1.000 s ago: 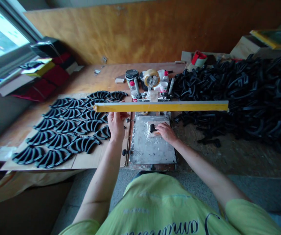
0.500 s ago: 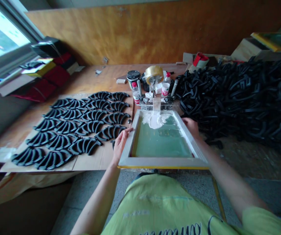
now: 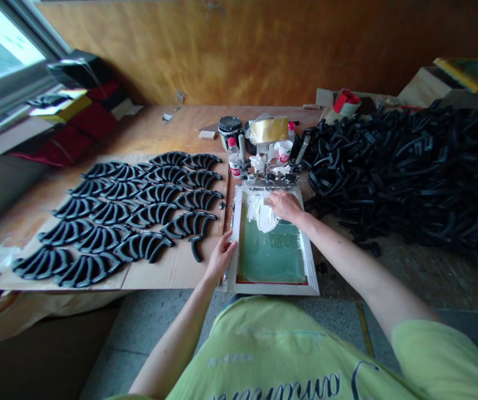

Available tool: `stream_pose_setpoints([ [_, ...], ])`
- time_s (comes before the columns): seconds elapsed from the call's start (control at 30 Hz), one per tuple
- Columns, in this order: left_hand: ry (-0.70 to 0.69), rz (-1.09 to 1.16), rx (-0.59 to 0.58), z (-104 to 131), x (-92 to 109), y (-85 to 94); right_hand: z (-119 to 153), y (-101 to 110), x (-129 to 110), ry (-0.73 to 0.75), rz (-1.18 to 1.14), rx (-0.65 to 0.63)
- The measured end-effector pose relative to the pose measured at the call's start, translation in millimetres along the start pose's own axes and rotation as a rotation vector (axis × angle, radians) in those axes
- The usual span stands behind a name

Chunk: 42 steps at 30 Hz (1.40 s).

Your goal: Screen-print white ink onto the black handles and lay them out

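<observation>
Screen frame [image 3: 274, 288]: lying front-centre; I am seeing its long axis running near to far.
Left hand [image 3: 223, 253]: touching its left rim, grip not showing.
Right hand [image 3: 284, 204]: sitting over its far end; I cannot tell whether curled fingers are grasping anything.
White paste [image 3: 265, 218]: lying just left of the right, nearer hand.

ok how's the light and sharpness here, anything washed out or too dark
Head view, upper left: the window is partly washed out; head view, right: the black pile looks dark, its pieces merging; head view, middle: the framed screen reads clearly, though the right hand looks slightly soft.
</observation>
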<state>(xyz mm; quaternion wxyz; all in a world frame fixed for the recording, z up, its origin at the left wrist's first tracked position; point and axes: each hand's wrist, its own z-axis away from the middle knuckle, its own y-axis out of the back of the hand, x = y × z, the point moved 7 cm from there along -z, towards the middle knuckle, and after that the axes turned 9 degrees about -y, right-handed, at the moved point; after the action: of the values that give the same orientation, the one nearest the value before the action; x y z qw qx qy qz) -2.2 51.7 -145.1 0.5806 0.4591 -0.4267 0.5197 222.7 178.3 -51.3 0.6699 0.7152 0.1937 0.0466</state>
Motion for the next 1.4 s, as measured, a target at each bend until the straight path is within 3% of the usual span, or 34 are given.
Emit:
stream_pose_setpoints([
  [0.13,-0.004,0.003,-0.001,0.8,-2.9,-0.9,50.1,6.4,-23.0,0.285,-0.027,-0.051],
  [0.2,-0.011,-0.002,0.011,1.4,-2.1,-0.8,60.7,12.8,-28.3,0.36,-0.072,-0.084],
  [0.3,-0.027,-0.03,0.026,2.6,1.1,0.4,51.8,17.8,-25.6,0.298,-0.105,-0.085],
  [0.4,-0.039,-0.044,0.026,3.4,3.1,1.5,44.8,16.2,-19.9,0.168,-0.095,0.034],
  [0.47,-0.039,-0.044,0.027,3.7,2.9,2.0,53.7,11.2,-23.0,0.187,-0.091,0.077],
  [0.57,-0.025,-0.036,0.028,4.3,4.8,1.9,66.4,7.6,-28.4,0.261,-0.117,0.039],
  [0.63,-0.009,-0.012,0.022,5.8,11.4,1.4,56.8,14.1,-25.0,0.213,-0.14,0.017],
  [0.73,0.023,0.055,-0.001,10.2,32.8,1.8,16.2,34.3,-9.2,0.007,-0.146,0.042],
  [0.83,-0.015,0.083,0.015,13.2,70.2,8.3,-21.6,60.2,16.4,-0.157,-0.127,0.091],
  [0.9,-0.078,0.085,0.057,11.1,99.5,13.7,-30.1,78.3,43.2,-0.222,-0.164,0.154],
  [1.0,-0.194,0.202,0.1,-1.1,141.1,14.0,-14.8,90.7,99.0,-0.39,-0.268,0.254],
  [1.1,-0.345,0.336,0.129,-20.3,176.6,8.9,16.3,64.6,135.8,-0.566,-0.317,0.207],
  [1.2,-0.378,0.33,0.151,-36.9,190.9,3.8,40.9,18.3,120.7,-0.515,-0.312,0.113],
  [1.3,-0.385,0.345,0.203,-39.9,180.9,2.7,53.0,-19.8,73.9,-0.24,-0.238,0.011],
  [1.4,-0.287,0.372,0.221,-27.8,143.4,-7.2,61.5,-32.2,41.1,-0.082,-0.163,-0.045],
])
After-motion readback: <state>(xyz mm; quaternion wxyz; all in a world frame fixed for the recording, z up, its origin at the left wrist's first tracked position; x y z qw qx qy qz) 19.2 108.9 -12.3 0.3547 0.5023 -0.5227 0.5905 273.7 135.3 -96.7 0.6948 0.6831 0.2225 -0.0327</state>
